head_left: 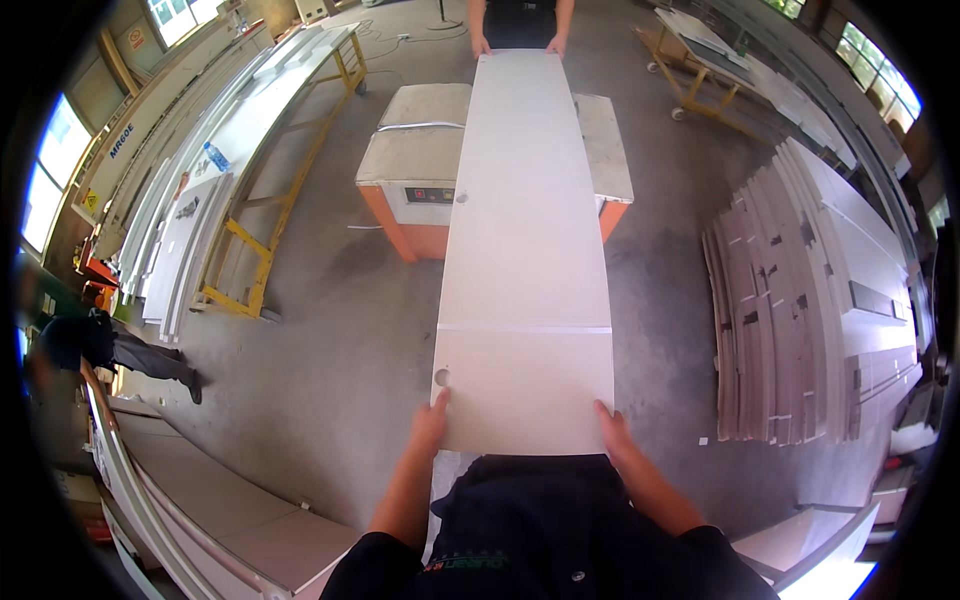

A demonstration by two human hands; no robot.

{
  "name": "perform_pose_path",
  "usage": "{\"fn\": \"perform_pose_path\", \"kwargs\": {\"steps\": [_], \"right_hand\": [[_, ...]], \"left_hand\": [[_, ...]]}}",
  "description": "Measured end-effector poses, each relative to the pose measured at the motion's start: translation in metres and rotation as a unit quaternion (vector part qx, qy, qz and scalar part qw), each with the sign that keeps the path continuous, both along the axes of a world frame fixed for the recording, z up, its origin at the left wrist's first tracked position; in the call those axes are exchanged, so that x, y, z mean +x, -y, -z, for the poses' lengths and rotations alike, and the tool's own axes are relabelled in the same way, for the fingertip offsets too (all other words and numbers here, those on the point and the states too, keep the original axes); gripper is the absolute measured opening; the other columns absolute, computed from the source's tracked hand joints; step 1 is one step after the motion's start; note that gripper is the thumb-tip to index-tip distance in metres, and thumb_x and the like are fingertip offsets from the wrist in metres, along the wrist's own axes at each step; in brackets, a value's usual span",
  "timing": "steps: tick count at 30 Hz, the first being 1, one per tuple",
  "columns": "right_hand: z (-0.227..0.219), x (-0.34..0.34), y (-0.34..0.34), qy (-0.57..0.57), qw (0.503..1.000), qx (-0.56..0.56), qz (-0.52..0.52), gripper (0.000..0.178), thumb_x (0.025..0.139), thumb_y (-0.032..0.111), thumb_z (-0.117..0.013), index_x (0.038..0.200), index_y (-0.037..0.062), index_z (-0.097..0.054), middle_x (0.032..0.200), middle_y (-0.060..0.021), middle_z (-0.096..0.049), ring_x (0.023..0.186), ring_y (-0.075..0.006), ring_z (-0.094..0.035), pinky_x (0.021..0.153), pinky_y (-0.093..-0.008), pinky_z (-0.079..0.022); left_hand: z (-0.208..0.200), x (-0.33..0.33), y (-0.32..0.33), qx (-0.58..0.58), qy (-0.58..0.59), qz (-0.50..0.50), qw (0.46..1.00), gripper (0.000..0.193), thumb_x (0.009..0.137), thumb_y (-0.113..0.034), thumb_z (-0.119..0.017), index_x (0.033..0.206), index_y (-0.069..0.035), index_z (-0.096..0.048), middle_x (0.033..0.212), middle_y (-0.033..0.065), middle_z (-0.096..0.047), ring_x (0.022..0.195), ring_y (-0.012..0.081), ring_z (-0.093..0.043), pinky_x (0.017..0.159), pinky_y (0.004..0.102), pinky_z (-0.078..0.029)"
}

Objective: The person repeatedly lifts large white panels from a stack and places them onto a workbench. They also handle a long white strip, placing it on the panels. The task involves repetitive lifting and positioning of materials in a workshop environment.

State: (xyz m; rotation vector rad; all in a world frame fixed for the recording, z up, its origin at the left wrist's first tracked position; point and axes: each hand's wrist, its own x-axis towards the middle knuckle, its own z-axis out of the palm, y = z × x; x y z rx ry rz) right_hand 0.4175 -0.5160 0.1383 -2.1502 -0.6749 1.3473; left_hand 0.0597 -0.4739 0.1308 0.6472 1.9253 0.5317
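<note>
A long white panel (pixel 525 260) stretches away from me, with a strap-like band across its near part and a round hole by its left edge. My left hand (pixel 430 422) grips the near left edge, thumb on top beside the hole. On the near right edge, my right hand (pixel 613 428) has its thumb up and its fingers hidden underneath. A co-worker's two hands (pixel 480 44) hold the far end. Below the panel's middle stands a strapping machine (pixel 408 160) with a worn beige top and orange base, partly covered by the panel.
To the left stands a yellow-framed wheeled table (pixel 262 255) carrying white strips and a water bottle (pixel 215 156). A tall stack of panels (pixel 790 310) stands at right. Another cart (pixel 695 90) is far right. A person (pixel 110 340) is at far left; boards (pixel 230 490) lie lower left.
</note>
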Motion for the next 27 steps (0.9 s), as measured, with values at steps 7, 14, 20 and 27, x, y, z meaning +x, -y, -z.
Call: {"fn": "perform_pose_path", "kwargs": {"steps": [7,14,20,27], "right_hand": [[-0.003,-0.007,0.09,-0.028,0.999,-0.003,-0.035,0.086,0.08,0.061,-0.054,0.125,-0.0112,-0.043,0.126,-0.026,-0.049,0.117,-0.0319,-0.049,0.094,-0.0381,-0.041],[0.022,-0.004,0.174,0.007,0.998,-0.039,-0.051,0.088,0.08,0.062,-0.051,0.128,-0.0106,-0.04,0.129,-0.0266,-0.046,0.119,-0.0328,-0.047,0.097,-0.0394,-0.038],[0.023,-0.001,0.25,0.006,0.996,-0.06,-0.07,0.09,0.078,0.063,-0.054,0.125,-0.0123,-0.042,0.126,-0.0268,-0.049,0.118,-0.034,-0.048,0.096,-0.0401,-0.039],[0.045,-0.004,0.318,-0.026,0.997,-0.046,-0.056,0.091,0.077,0.064,-0.052,0.124,-0.0127,-0.042,0.125,-0.0289,-0.049,0.118,-0.0372,-0.048,0.097,-0.0404,-0.04]], "left_hand": [[-0.011,-0.005,0.093,0.018,0.05,-0.02,0.998,0.093,0.08,-0.063,-0.052,0.126,0.016,-0.039,0.126,0.0321,-0.046,0.119,0.0371,-0.047,0.097,0.0401,-0.039],[-0.004,-0.004,0.173,-0.029,0.028,-0.001,0.999,0.09,0.078,-0.061,-0.054,0.126,0.014,-0.041,0.122,0.0277,-0.05,0.113,0.0341,-0.051,0.093,0.0394,-0.041],[0.034,-0.015,0.258,-0.017,0.065,-0.027,0.997,0.087,0.077,-0.059,-0.055,0.125,0.013,-0.043,0.123,0.0246,-0.05,0.113,0.0315,-0.05,0.095,0.0403,-0.038],[0.045,-0.021,0.331,0.018,0.103,-0.033,0.994,0.089,0.077,-0.059,-0.059,0.127,0.012,-0.041,0.125,0.0241,-0.049,0.116,0.0301,-0.048,0.097,0.0401,-0.037]]}}
